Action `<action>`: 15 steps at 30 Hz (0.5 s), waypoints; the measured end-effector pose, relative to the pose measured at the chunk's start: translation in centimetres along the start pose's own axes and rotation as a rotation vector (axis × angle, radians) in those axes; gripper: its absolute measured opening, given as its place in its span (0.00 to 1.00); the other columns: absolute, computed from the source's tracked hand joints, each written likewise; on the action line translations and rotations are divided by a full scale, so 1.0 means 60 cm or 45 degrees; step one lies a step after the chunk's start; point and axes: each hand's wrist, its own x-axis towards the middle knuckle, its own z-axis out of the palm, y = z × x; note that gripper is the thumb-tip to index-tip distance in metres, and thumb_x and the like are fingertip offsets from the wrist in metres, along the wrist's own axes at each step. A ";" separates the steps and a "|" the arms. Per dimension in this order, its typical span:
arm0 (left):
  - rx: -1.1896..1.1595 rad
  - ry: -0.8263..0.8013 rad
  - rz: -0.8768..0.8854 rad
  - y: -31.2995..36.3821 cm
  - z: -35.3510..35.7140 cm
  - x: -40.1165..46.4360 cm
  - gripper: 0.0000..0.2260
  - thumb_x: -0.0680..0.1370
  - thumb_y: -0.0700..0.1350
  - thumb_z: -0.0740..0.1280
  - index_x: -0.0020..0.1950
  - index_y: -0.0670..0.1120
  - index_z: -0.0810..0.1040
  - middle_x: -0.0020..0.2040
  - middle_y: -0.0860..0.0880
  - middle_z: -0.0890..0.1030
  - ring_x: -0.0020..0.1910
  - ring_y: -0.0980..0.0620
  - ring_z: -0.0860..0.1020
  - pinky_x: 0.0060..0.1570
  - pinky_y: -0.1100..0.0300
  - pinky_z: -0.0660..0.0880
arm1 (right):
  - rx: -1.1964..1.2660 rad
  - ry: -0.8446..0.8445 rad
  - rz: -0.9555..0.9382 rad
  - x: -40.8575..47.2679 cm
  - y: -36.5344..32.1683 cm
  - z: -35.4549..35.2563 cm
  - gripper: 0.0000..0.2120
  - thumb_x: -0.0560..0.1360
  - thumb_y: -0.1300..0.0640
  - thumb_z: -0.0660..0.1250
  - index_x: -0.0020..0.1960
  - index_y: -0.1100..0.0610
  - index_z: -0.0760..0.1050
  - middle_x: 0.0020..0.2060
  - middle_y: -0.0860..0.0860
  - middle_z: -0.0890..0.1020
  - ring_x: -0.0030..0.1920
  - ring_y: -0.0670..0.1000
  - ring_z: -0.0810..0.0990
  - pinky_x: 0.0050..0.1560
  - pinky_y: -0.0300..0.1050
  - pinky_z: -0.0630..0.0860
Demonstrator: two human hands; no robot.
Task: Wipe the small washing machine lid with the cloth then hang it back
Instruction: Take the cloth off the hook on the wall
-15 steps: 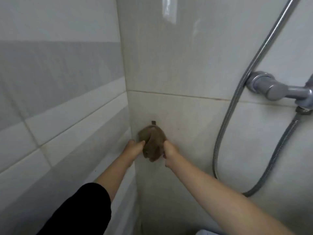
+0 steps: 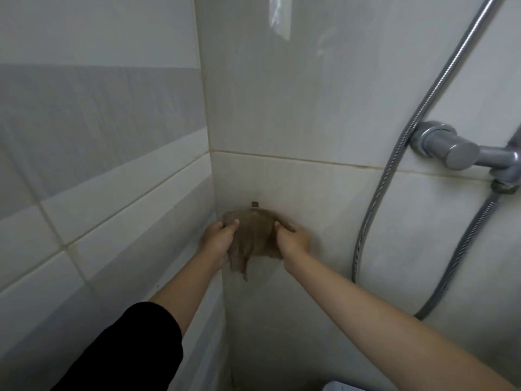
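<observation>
Gripping the cloth by both top corners, left hand and right hand closed; hook just above; seemingly hanging, lid unseen.

A brown cloth (its weave too blurred to tell) against cream wall tiles with yellowed grout lines; the side wall carries white tiles crossed by a broad grey band. A black sleeve covers the upper left arm. The ribbed shower hose is silver, the tap fitting matt grey.
</observation>
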 end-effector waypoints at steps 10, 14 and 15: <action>-0.119 -0.156 0.129 0.099 0.015 -0.136 0.12 0.81 0.40 0.59 0.61 0.38 0.75 0.54 0.45 0.79 0.51 0.48 0.78 0.50 0.57 0.74 | 0.062 -0.317 -0.395 -0.062 -0.110 -0.117 0.10 0.79 0.58 0.61 0.54 0.60 0.79 0.49 0.55 0.83 0.53 0.54 0.81 0.59 0.47 0.77; -0.165 -0.337 0.092 0.102 0.045 -0.204 0.08 0.80 0.40 0.59 0.51 0.42 0.78 0.44 0.47 0.83 0.42 0.52 0.80 0.43 0.58 0.77 | 0.354 -0.547 -0.178 -0.092 -0.130 -0.183 0.13 0.80 0.62 0.59 0.60 0.67 0.75 0.51 0.58 0.82 0.54 0.56 0.81 0.63 0.51 0.74; -0.108 -0.336 0.060 0.098 0.058 -0.223 0.07 0.80 0.42 0.61 0.47 0.44 0.78 0.41 0.49 0.81 0.41 0.53 0.79 0.43 0.58 0.75 | 0.386 -0.598 -0.166 -0.097 -0.132 -0.201 0.12 0.80 0.63 0.58 0.58 0.67 0.76 0.47 0.56 0.83 0.50 0.55 0.82 0.61 0.50 0.75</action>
